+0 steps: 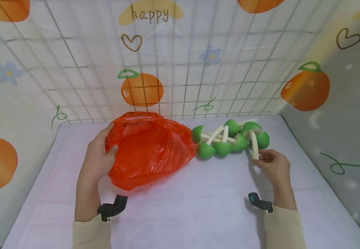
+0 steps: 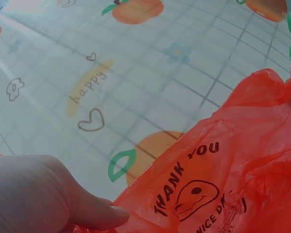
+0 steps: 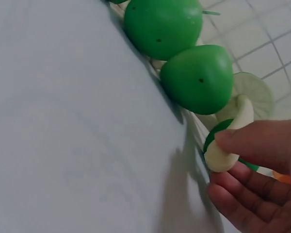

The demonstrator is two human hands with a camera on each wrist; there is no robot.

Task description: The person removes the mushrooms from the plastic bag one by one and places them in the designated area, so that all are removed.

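Note:
A crinkled red plastic bag lies on the left half of the table with its mouth spread wide. My left hand grips the bag's left rim, thumb on the inner side; printed words and a smiling face show on the bag in the left wrist view. To the right, my right hand pinches the white stem end of a green-capped toy mushroom between thumb and fingers. Its cap is at the far end, among several similar toy mushrooms lying in a cluster beside the bag.
A white cloth covers the table. Behind the mushrooms rises a wire grid draped with a sheet printed with oranges, and printed sheets also stand at the left and right sides. Each wrist carries a small black camera.

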